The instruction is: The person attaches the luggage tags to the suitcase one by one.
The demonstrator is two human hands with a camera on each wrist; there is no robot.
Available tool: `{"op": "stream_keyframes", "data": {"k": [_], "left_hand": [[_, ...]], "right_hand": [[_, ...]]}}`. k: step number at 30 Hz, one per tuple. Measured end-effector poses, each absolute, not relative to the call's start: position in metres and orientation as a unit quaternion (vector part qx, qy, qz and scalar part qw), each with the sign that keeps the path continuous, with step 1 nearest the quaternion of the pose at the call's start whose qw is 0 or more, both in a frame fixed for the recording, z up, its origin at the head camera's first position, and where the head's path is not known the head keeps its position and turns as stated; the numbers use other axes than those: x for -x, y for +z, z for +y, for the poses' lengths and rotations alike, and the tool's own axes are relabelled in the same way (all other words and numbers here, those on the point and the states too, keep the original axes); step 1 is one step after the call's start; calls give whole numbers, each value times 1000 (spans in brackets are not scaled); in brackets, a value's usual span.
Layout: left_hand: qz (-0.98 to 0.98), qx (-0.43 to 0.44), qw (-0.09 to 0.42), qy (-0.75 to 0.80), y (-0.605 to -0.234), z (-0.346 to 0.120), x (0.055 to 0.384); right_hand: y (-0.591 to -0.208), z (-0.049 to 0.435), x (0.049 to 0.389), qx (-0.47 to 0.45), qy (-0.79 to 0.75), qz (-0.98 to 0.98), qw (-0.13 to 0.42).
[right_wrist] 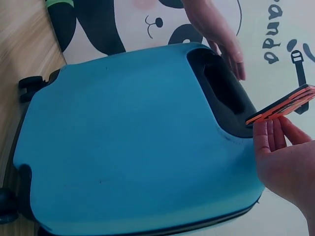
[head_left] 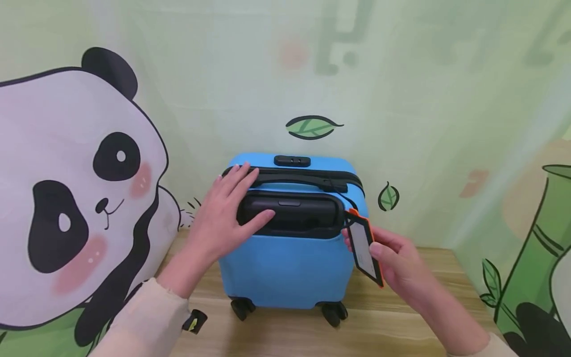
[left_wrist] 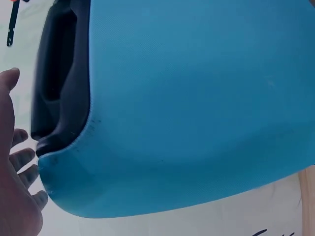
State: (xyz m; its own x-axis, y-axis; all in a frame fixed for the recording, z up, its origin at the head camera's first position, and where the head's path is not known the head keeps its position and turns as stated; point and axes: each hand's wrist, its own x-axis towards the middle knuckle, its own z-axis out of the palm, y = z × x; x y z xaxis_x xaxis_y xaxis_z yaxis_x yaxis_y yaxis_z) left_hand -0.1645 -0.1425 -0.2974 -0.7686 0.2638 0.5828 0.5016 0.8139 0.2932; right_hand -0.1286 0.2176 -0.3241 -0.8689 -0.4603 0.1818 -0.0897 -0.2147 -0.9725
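Observation:
A light blue suitcase (head_left: 285, 272) stands upright on its wheels, with a black carry handle (head_left: 290, 179) on top and a dark recessed panel (head_left: 292, 213) beside it. My left hand (head_left: 223, 213) lies with fingers extended over the suitcase's top left corner, thumb across the panel. In the left wrist view, that hand (left_wrist: 17, 196) appears at the suitcase's edge. Between thumb and fingers, my right hand (head_left: 401, 258) pinches an orange-edged luggage tag (head_left: 363, 248) with a pale insert. A thin black strap ties it near the handle's right end. The right wrist view shows the tag (right_wrist: 283, 105) edge-on.
Under the suitcase is a wood-grain surface (head_left: 392, 332). Close behind hangs a pale green backdrop (head_left: 424, 124) printed with leaves, bamboo and a large panda at left. A black combination lock (head_left: 292, 161) sits on the suitcase's far top edge. Black wheels (head_left: 332, 315) show below.

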Motion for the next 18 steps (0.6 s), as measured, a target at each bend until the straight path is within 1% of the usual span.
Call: {"op": "stream_keyframes", "data": {"k": [7,12,18], "left_hand": [[-891,251,293,-241,-294,-140,151],[-869,290,305,-261,-295,-136,143],[-845,316,322,-287,-296,-128,135]], "right_hand": [[-325,206,131,214,-764,592,142],[-323,201,131,223,-758,595,146],[-323,196,131,217,-751,604,153]]}}
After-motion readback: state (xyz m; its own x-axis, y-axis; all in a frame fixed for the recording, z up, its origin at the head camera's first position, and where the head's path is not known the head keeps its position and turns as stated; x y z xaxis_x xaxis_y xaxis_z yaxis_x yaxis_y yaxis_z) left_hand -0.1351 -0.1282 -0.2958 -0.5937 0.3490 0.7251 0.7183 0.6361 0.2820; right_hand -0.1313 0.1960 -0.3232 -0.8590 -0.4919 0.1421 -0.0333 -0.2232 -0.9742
